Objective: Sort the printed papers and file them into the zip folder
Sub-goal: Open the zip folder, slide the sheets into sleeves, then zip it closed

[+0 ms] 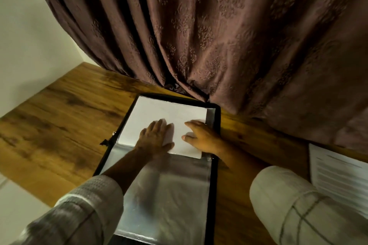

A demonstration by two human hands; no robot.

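White wall (29,36) at far left, wooden table (59,125) running left to right under everything. Small metal zipper pull (114,133) sits on the left edge of the zip folder (216,145), which lies open flat on the table, black border, clear plastic sleeves (169,195) filling its near half. White paper (159,113) lies in the far half of the folder, blank side up, edges roughly square with the folder border, its near edge over the top of the plastic sleeves. Left hand (156,137) is flat on the near-centre part of the paper, palm down, fingers spread and stretched out, pressing and not gripping anything; left sleeve (83,211) is pale checked fabric at the near left. Right hand (201,135) rests just beside the left one, on the paper's right portion near the folder's right border, fingers loosely extended, thumb pointing left on the sheet; whether the fingertips pinch the paper's right edge cannot be told. Hands are close but not touching. Right sleeve (298,205) bulks in the near right. Printed papers (338,175), text lines blurred, lie on the table at far right, well apart from the folder. Brown patterned curtain (219,26) hangs behind, its hem touching the folder's far right corner.
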